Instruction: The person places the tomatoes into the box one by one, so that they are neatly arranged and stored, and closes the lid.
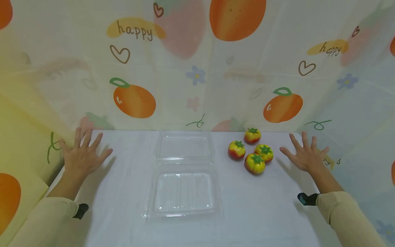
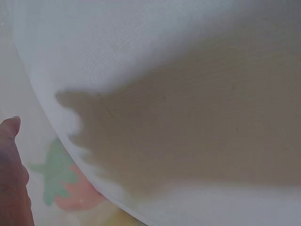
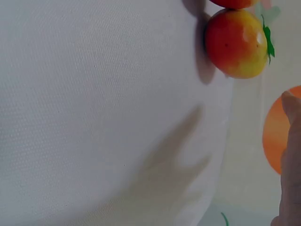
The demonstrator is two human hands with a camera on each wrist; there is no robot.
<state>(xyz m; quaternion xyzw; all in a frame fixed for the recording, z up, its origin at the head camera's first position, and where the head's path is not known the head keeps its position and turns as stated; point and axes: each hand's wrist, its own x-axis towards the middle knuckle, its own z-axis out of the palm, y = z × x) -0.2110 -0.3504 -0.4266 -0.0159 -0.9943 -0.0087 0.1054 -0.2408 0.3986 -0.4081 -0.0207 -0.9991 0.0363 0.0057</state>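
My left hand [image 1: 81, 158] hovers over the left side of the table with its fingers spread, holding nothing. On the right side my right hand [image 1: 308, 156] is likewise spread and holds nothing. Nearest to it is a group of several yellow-and-red persimmon-like fruits with green leafy tops, among them a front fruit [image 1: 254, 164] and a left fruit [image 1: 236, 150]. A clear plastic clamshell box [image 1: 185, 164] lies unfolded in the middle, its lid part toward the back. In the right wrist view one fruit [image 3: 236, 44] appears beyond the fingers [image 3: 291, 150].
White cloth covers the table [image 1: 120, 192]. A printed curtain [image 1: 172, 75] with oranges, strawberries and hearts rises behind the back edge and along both sides. Each sleeve has a dark wrist device, such as the right one [image 1: 308, 199].
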